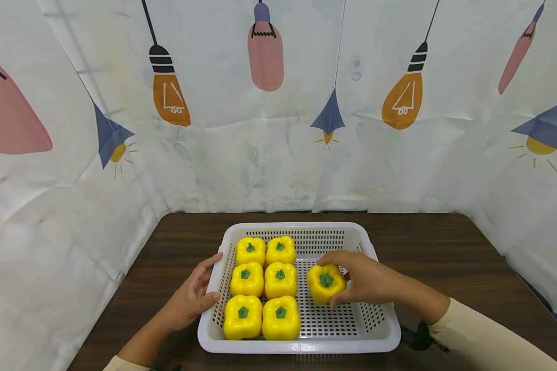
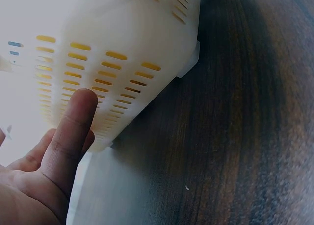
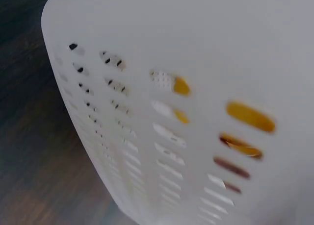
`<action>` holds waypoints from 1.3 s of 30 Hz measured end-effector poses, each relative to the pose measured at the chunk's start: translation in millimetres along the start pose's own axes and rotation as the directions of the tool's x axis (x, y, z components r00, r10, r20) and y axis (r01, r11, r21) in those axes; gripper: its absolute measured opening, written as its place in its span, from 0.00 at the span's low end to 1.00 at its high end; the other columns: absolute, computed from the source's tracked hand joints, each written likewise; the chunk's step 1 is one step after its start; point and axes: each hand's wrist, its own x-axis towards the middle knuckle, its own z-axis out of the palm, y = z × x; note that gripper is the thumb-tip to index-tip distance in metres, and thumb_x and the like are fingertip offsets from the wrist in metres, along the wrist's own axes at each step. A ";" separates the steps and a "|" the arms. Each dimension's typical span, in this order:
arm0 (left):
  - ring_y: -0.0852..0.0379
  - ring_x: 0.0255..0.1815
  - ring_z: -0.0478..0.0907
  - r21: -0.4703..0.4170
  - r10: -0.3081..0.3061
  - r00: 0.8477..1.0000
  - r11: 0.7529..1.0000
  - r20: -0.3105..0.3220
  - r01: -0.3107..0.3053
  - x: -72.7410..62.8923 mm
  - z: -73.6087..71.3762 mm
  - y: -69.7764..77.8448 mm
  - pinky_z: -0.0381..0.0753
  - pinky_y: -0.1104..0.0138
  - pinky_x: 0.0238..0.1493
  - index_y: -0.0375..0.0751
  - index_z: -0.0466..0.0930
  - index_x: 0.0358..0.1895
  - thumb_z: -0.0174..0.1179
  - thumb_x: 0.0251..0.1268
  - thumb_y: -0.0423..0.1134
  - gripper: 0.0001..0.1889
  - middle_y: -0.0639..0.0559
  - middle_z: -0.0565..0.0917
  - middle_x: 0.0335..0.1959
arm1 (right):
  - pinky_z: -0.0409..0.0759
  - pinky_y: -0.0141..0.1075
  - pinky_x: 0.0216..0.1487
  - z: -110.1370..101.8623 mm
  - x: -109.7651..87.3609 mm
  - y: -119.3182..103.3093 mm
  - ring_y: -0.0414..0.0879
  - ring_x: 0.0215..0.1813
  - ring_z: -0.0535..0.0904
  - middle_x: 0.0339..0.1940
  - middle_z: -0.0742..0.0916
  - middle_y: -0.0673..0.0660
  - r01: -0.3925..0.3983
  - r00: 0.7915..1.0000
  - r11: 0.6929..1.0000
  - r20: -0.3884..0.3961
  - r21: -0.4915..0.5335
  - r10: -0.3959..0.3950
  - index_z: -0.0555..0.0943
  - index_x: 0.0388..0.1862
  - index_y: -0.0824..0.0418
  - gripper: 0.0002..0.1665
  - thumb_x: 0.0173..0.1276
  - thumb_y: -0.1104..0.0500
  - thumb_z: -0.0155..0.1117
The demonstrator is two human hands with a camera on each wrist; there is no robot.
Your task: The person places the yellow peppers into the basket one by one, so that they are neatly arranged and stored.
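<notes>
A white perforated plastic basket [image 1: 299, 346] sits on the table, with several yellow bell peppers [image 1: 280, 281] standing in two columns in its left half, green stems up. My right hand [image 1: 369, 278] reaches over the basket's right wall and grips another yellow bell pepper [image 1: 322, 293] between thumb and fingers, its stem tilted toward the head camera. On the other side, my left hand [image 1: 192, 296] rests at the basket's left wall, fingertips right at the rim. Its straight fingers [image 2: 73, 132] lie along the slotted outer wall in the left wrist view.
The dark wood-grain table [image 1: 427, 237] extends around the basket. Behind it and at both sides hangs a white cloth [image 1: 278, 170] printed with lamps and bulbs. In the right wrist view the basket's outer wall [image 3: 122, 19] fills most of the picture.
</notes>
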 end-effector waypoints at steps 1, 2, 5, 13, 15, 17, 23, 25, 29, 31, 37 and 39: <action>0.53 0.58 0.81 -0.001 0.006 1.000 1.000 0.002 -0.006 0.1 -0.2 0.0 0.87 0.50 0.47 0.49 0.39 0.82 0.57 0.71 0.29 0.45 0.23 0.54 0.74 | 0.79 0.50 0.63 1.6 0.5 -0.2 0.47 0.62 0.75 0.65 0.80 0.48 -0.008 1.000 1.000 0.007 -0.006 0.008 0.78 0.66 0.49 0.45 0.49 0.43 0.85; 0.53 0.58 0.81 -0.003 0.007 1.000 1.000 0.002 -0.007 0.2 -0.2 0.1 0.87 0.50 0.47 0.49 0.39 0.82 0.57 0.70 0.29 0.45 0.24 0.54 0.75 | 0.78 0.51 0.65 3.4 1.1 -0.4 0.47 0.63 0.75 0.64 0.81 0.47 -0.015 1.000 1.000 0.012 -0.013 0.015 0.79 0.66 0.49 0.45 0.49 0.43 0.86; 0.53 0.59 0.80 -0.008 0.018 1.000 1.000 0.005 -0.018 0.2 0.1 0.6 0.87 0.50 0.47 0.48 0.40 0.82 0.57 0.71 0.29 0.44 0.23 0.54 0.74 | 0.75 0.52 0.68 8.1 2.4 -0.9 0.46 0.64 0.75 0.63 0.81 0.45 -0.034 0.999 0.999 0.035 -0.029 0.035 0.79 0.65 0.47 0.45 0.47 0.42 0.86; 0.54 0.59 0.80 -0.024 0.037 0.999 0.999 0.015 -0.037 -0.4 1.6 2.5 0.87 0.50 0.47 0.46 0.39 0.82 0.56 0.71 0.30 0.43 0.21 0.53 0.74 | 0.72 0.55 0.70 16.9 8.3 -3.8 0.47 0.63 0.75 0.61 0.82 0.47 -0.064 0.996 0.998 0.058 -0.023 0.065 0.80 0.63 0.49 0.44 0.45 0.44 0.88; 0.54 0.59 0.80 -0.028 0.038 0.999 0.999 0.018 -0.037 -0.3 1.5 2.4 0.87 0.50 0.47 0.46 0.39 0.82 0.56 0.71 0.30 0.43 0.21 0.52 0.74 | 0.71 0.54 0.71 18.7 9.1 -3.4 0.47 0.63 0.75 0.61 0.82 0.46 -0.068 0.996 0.997 0.062 -0.027 0.070 0.80 0.63 0.49 0.44 0.46 0.45 0.88; 0.54 0.59 0.80 -0.029 0.040 0.999 0.999 0.020 -0.039 -0.3 1.2 2.0 0.87 0.50 0.47 0.45 0.39 0.82 0.56 0.71 0.30 0.43 0.21 0.52 0.74 | 0.71 0.54 0.71 20.5 9.7 -2.4 0.47 0.64 0.75 0.61 0.82 0.46 -0.063 0.996 0.997 0.065 -0.036 0.065 0.80 0.63 0.49 0.44 0.46 0.45 0.88; 0.54 0.59 0.79 -0.027 0.048 0.999 0.999 0.019 -0.047 -0.5 0.4 1.0 0.87 0.50 0.47 0.45 0.39 0.82 0.56 0.71 0.30 0.43 0.21 0.53 0.74 | 0.71 0.53 0.71 24.6 11.8 0.8 0.47 0.63 0.75 0.61 0.82 0.47 -0.039 0.997 0.997 0.068 -0.064 0.043 0.80 0.63 0.50 0.45 0.46 0.43 0.87; 0.54 0.59 0.79 -0.024 0.040 0.999 0.999 0.016 -0.040 -0.3 -0.2 0.3 0.87 0.50 0.47 0.45 0.39 0.82 0.56 0.71 0.30 0.43 0.21 0.53 0.74 | 0.71 0.53 0.71 25.1 11.9 0.7 0.48 0.64 0.75 0.62 0.82 0.48 -0.037 0.997 0.997 0.071 -0.065 0.042 0.79 0.63 0.50 0.45 0.46 0.43 0.87; 0.54 0.59 0.80 -0.016 0.016 1.000 1.000 0.009 -0.016 0.1 -0.6 -1.4 0.87 0.50 0.48 0.48 0.39 0.82 0.57 0.71 0.30 0.44 0.23 0.53 0.75 | 0.71 0.54 0.71 25.1 11.4 -0.2 0.49 0.65 0.74 0.64 0.81 0.51 -0.036 0.996 0.997 0.082 -0.066 0.041 0.78 0.64 0.51 0.45 0.47 0.44 0.87; 0.54 0.59 0.80 -0.015 0.009 1.000 1.000 0.006 -0.009 -0.1 -0.3 -1.4 0.87 0.50 0.48 0.49 0.39 0.82 0.57 0.71 0.30 0.45 0.24 0.53 0.75 | 0.71 0.53 0.71 25.2 11.1 -0.3 0.49 0.65 0.74 0.64 0.81 0.51 -0.033 0.995 0.997 0.087 -0.073 0.039 0.78 0.64 0.51 0.45 0.47 0.44 0.87; 0.54 0.58 0.81 -0.009 -0.009 1.000 1.000 -0.004 0.009 -0.6 0.6 1.0 0.87 0.49 0.47 0.50 0.40 0.82 0.57 0.71 0.30 0.45 0.24 0.54 0.75 | 0.69 0.55 0.72 24.3 8.7 -1.0 0.52 0.69 0.73 0.67 0.79 0.53 -0.022 0.994 0.996 0.102 -0.086 0.031 0.74 0.70 0.52 0.53 0.46 0.45 0.88; 0.53 0.58 0.81 -0.006 -0.010 1.000 1.000 -0.006 0.010 -0.5 0.7 2.0 0.87 0.49 0.47 0.49 0.40 0.82 0.57 0.71 0.30 0.44 0.24 0.54 0.75 | 0.69 0.55 0.72 23.5 7.8 -2.1 0.53 0.70 0.72 0.68 0.79 0.54 -0.023 0.994 0.996 0.107 -0.084 0.032 0.73 0.72 0.53 0.54 0.46 0.45 0.88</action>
